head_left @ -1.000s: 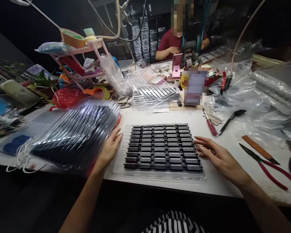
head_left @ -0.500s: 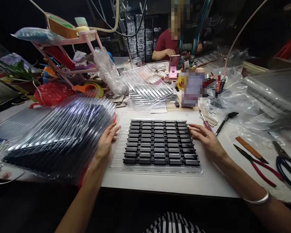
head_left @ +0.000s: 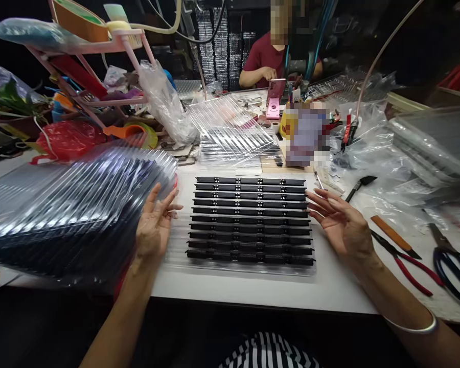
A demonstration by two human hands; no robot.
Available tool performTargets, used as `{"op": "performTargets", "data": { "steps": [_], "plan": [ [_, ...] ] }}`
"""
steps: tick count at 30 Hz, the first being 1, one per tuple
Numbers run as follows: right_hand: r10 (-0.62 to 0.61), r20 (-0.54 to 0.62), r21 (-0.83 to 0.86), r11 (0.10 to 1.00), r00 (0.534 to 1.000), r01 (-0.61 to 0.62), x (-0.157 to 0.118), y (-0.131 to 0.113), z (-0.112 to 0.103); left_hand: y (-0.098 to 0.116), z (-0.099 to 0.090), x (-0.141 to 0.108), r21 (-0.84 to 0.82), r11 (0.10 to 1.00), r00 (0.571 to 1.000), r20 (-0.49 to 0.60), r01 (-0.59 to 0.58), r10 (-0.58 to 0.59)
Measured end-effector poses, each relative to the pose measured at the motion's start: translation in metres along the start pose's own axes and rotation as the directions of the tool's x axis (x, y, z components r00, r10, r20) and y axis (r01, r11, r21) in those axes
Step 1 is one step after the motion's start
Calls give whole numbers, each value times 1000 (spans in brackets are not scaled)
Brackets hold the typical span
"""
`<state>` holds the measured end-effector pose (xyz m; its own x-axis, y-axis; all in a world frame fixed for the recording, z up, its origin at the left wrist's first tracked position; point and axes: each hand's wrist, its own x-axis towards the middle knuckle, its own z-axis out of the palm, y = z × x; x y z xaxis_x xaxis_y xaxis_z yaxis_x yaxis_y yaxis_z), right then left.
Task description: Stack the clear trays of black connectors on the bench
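Observation:
A clear ribbed plastic tray (head_left: 174,250) lies on the white table in front of me. Across it run several rows of long black strips (head_left: 249,221), with small metal contacts and light dots along them. My left hand (head_left: 154,221) is held off the tray's left side, fingers spread and palm turned inward, holding nothing. On the other side, my right hand (head_left: 343,221) is also open, its fingertips close to the right ends of the strips; whether they touch cannot be made out. A stack of clear ribbed trays with dark contents (head_left: 80,214) sits beside my left hand.
Red-handled pliers (head_left: 410,263), scissors (head_left: 454,268) and an orange-handled blade (head_left: 394,235) lie at right. More clear trays (head_left: 230,128) stand behind. A pink rack (head_left: 88,48) rises back left. Across the table sits a person (head_left: 264,64) near a pink phone stand (head_left: 274,102).
Both my hands have moved outward and opened wider, the left one away from the tray's edge. The strips' far rows look wider and their surfaces differ in appearance. The view has shifted slightly.

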<state>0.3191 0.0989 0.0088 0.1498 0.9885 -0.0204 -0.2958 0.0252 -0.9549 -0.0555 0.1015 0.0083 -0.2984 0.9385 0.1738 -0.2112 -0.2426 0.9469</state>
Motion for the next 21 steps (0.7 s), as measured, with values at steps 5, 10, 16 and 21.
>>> {"op": "performTargets", "data": {
  "steps": [5, 10, 16, 21],
  "plan": [
    [-27, -6, 36, 999, 1000, 27, -2, -4, 2, 1, 0, -1, 15, 1000, 1000, -23, -5, 6],
    [-59, 20, 45, 997, 998, 58, -1, -4, 0, 1, 1, -1, 3, 1000, 1000, -24, 12, -12],
    [-33, 48, -206, 978, 998, 42, 0, 2, 3, -3, 2, 1, 63, 995, 996, -38, 77, -75],
    [-68, 93, -409, 907, 993, 100, 1, 12, 3, -10, 2, 3, 198, 972, 991, -38, 130, -125]
  ]
}}
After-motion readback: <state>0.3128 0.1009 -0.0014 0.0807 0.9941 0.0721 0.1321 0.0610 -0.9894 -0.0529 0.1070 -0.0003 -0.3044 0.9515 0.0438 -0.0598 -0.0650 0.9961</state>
